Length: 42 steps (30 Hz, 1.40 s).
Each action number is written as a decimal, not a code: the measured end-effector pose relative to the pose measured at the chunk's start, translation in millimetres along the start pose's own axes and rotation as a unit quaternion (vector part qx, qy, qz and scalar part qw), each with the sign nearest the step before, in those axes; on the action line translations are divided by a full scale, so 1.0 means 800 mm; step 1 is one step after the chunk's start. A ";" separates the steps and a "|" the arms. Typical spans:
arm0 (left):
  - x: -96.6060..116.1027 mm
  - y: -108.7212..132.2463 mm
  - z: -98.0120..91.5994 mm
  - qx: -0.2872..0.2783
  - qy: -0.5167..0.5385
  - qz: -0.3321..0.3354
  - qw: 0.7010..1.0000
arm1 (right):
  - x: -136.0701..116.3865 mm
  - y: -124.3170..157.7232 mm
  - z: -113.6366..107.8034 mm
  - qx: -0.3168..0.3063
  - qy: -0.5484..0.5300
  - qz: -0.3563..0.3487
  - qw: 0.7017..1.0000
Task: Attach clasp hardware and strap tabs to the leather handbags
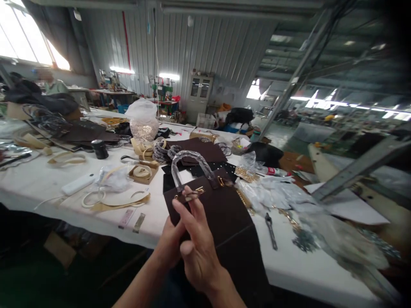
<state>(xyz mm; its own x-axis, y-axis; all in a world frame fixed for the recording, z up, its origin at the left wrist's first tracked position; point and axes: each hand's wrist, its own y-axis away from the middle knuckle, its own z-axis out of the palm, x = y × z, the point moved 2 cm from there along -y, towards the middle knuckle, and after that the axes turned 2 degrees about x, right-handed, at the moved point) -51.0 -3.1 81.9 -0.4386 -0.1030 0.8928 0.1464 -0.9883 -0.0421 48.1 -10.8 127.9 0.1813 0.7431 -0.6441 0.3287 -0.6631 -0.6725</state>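
A dark brown bag panel (pixel 224 209) lies slanting off the table's front edge towards me. It carries a looped handle (pixel 192 156) wrapped in clear plastic, and gold metal fittings (pixel 221 181) sit near its top edge. At the panel's left edge, my left hand (pixel 169 241) is closed on it, its fingers partly hidden behind the panel and my other hand. In front, my right hand (pixel 201 239) reaches up with index and middle fingers stretched to the gold clasp (pixel 199 190), thumb apart. Blur hides whether those fingertips hold any small part.
Right of the panel lie a dark hand tool (pixel 270 231) and plastic bags (pixel 272 192). Leftward are a small cardboard box (pixel 144 173) with a tape roll, a black jar (pixel 99 149) and cut strips. Brown panels (pixel 205 149) are stacked behind. A person (pixel 54 83) sits far left.
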 end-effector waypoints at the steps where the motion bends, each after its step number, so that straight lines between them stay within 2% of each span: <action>1: -0.007 -0.009 -0.003 0.008 0.005 -0.008 1.000 | 0.008 -0.003 0.003 -0.001 -0.024 0.009 1.000; 4: -0.024 -0.037 -0.016 0.026 0.056 -0.054 0.997 | 0.033 0.004 -0.005 0.049 -0.041 0.038 0.997; 7: -0.031 -0.066 -0.031 0.027 0.109 -0.111 0.987 | 0.061 0.023 -0.041 0.143 0.087 0.035 0.985; 10: -0.028 -0.095 -0.043 0.037 0.108 -0.157 0.981 | 0.106 0.044 -0.093 0.234 0.227 0.079 0.942; 12: -0.027 -0.114 -0.046 0.030 0.083 -0.173 0.981 | 0.147 0.053 -0.123 0.223 0.234 0.161 0.932; 15: -0.034 -0.139 -0.043 -0.001 0.007 -0.151 0.989 | 0.207 0.060 -0.143 0.131 0.139 0.280 0.941; 18: -0.056 -0.156 -0.048 0.010 -0.105 -0.041 0.994 | 0.245 0.063 -0.138 0.098 0.119 0.292 0.944; 21: -0.087 -0.157 -0.066 0.063 -0.211 0.046 0.974 | 0.271 0.070 -0.120 0.089 0.155 0.272 0.946; 25: -0.121 -0.135 -0.086 0.091 -0.385 0.102 0.913 | 0.301 0.087 -0.097 0.046 0.190 0.258 0.946; 28: -0.142 -0.114 -0.085 0.093 -0.479 0.153 0.860 | 0.317 0.097 -0.088 0.041 0.214 0.255 0.942; 30: -0.157 -0.104 -0.082 0.090 -0.512 0.171 0.837 | 0.321 0.101 -0.085 0.053 0.228 0.251 0.939; 32: -0.172 -0.099 -0.080 0.087 -0.520 0.176 0.832 | 0.320 0.102 -0.085 0.076 0.246 0.250 0.933; 35: -0.184 -0.096 -0.082 0.087 -0.504 0.179 0.840 | 0.313 0.103 -0.088 0.101 0.266 0.249 0.926; 42: -0.180 -0.093 -0.094 0.046 -0.513 0.182 0.838 | 0.290 0.099 -0.089 0.092 0.256 0.256 0.927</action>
<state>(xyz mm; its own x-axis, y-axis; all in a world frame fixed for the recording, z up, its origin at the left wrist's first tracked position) -65.1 77.1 -77.5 0.6360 -0.1979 0.7459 0.1939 -0.8945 -0.4027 182.3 115.2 -49.1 0.7024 0.2402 -0.6700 -0.0777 -0.9098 -0.4077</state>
